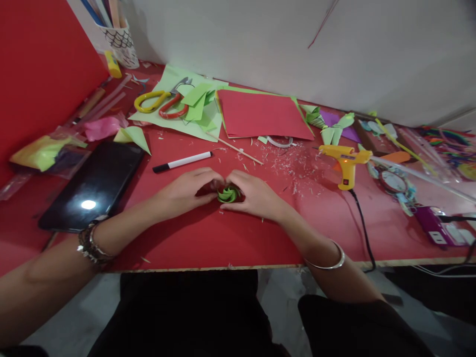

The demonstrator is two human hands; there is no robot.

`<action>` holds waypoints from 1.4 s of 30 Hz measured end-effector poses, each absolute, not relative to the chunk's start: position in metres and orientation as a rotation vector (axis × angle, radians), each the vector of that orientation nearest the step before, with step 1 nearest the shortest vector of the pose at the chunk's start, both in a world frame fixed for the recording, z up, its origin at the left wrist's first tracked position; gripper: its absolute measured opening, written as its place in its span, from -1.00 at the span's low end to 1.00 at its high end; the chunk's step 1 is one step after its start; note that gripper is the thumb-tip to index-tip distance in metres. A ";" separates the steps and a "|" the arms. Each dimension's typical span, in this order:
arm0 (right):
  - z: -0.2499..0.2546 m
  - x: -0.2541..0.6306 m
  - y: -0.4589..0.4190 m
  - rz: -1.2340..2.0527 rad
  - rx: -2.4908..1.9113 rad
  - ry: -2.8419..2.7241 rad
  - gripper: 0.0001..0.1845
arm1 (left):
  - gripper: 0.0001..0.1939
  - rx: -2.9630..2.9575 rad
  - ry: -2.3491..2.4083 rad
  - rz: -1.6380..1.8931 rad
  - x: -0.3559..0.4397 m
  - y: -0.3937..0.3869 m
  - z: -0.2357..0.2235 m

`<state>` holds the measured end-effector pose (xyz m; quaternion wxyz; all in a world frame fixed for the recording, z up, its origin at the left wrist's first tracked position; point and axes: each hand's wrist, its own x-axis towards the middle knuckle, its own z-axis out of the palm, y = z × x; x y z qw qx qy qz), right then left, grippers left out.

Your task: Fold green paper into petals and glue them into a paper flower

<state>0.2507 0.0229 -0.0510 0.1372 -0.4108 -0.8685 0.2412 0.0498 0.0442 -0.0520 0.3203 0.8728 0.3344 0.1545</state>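
Note:
Between my two hands, low over the red table, is a small green paper piece point(228, 195) with swirled, layered folds. My left hand point(188, 192) curves in from the left, its thumb and fingers closed at the edge of the piece. From the right, my right hand point(255, 195) wraps its thumb and fingers around the other side. Its fingertips partly cover the paper. Just beyond my left hand lies a white marker point(186, 161) with a black cap. A thin wooden stick point(238, 149) rests behind the hands.
A yellow glue gun point(345, 163) with a black cord stands to the right. Red paper sheets point(264, 114), scissors point(163, 104) and green strips point(201, 101) lie at the back. A black phone point(96, 183) is at left. Paper scraps litter the red table point(223, 243).

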 end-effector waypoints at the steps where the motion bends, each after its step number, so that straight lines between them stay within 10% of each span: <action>1: -0.052 0.250 0.023 0.676 -1.197 -2.518 -0.63 | -0.83 2.294 0.872 0.407 0.050 0.044 -0.052; 14: -0.057 0.243 0.020 0.640 -1.257 -2.437 -0.70 | -0.75 2.368 0.849 0.490 0.052 0.040 -0.050; 23: -0.044 0.254 0.020 0.999 -1.071 -2.325 -0.36 | -0.73 2.334 0.909 0.516 0.049 0.041 -0.048; 42: -0.046 0.251 0.022 0.897 -1.054 -2.339 -0.64 | -0.67 2.334 0.865 0.471 0.048 0.041 -0.047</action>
